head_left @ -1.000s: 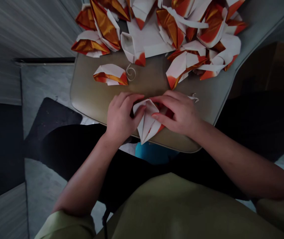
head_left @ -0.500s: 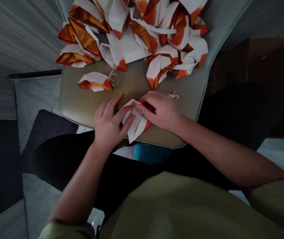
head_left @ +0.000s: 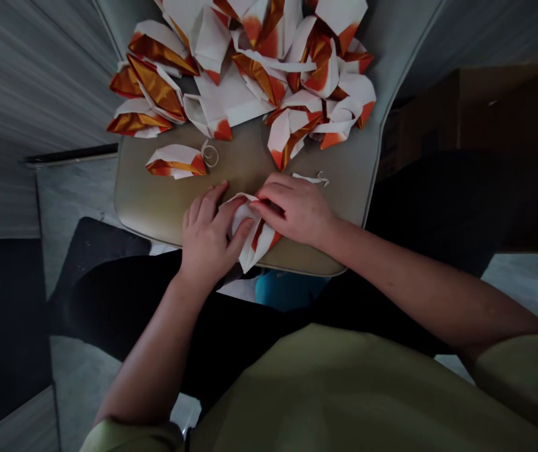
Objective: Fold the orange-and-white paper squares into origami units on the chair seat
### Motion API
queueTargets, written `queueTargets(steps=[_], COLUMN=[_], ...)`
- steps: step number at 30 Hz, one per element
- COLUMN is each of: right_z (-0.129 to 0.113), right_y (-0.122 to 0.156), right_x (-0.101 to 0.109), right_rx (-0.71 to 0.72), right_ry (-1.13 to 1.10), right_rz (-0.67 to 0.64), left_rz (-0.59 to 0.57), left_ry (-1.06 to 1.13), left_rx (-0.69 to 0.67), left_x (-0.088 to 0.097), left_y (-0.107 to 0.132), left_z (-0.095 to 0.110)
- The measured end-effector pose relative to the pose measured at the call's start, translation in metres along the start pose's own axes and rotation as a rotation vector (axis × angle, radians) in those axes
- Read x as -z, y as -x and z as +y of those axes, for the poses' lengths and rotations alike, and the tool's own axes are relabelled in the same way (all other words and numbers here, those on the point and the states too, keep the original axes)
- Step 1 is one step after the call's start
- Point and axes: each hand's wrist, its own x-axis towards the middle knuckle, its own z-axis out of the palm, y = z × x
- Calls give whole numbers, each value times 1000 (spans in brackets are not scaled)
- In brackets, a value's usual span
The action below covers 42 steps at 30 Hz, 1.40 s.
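A white folded paper piece (head_left: 248,254) with an orange-red corner lies near the front edge of the chair seat (head_left: 165,210). My left hand (head_left: 209,232) grips its left side between thumb and index finger, the other fingers stretched out over the seat. The fingers of my right hand (head_left: 292,207) are closed on its upper right edge. A dark reddish opening shows between the folds. Beyond my left hand sits one finished-looking folded paper boat shape (head_left: 177,161), white with orange and gold, and a curled thin strip (head_left: 211,154) touches its right end.
Several similar folded papers (head_left: 160,88) are heaped at the back of the seat, over a flat white sheet (head_left: 235,97). A thin white paper scrap (head_left: 311,179) lies beyond my right hand. A cardboard box (head_left: 508,138) stands on the right, and something blue (head_left: 287,289) is under the seat.
The paper between my hands has opened a little, with its dark reddish inside now showing. Both hands keep their hold. The whole view has shifted slightly.
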Motion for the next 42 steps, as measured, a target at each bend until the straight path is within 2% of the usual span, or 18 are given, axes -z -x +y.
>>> queueTargets(steps=[5,15,22,29,36,42], right_z=[-1,0,0,1,2,1], right_y=[0,-1,-1,-2,-3,-2], right_x=[1,1,2,1,-1,-1], right_rx=[-3,-16,35,18,1,-14], right_ry=[19,-19,-66,-91,-80,-54], right_rz=[-26,-30,-31,-30,-32,-47], left_rz=[54,34,85,54,71,50], left_ry=[-27,-66,-71,-104,-130,-118], left_rx=[-27,-21,-24,-20,-30,3], left_x=[-4,-8,-12,-6,-15,-15], left_y=[1,9,9,6,11,9], left_z=[0,0,0,2,0,1])
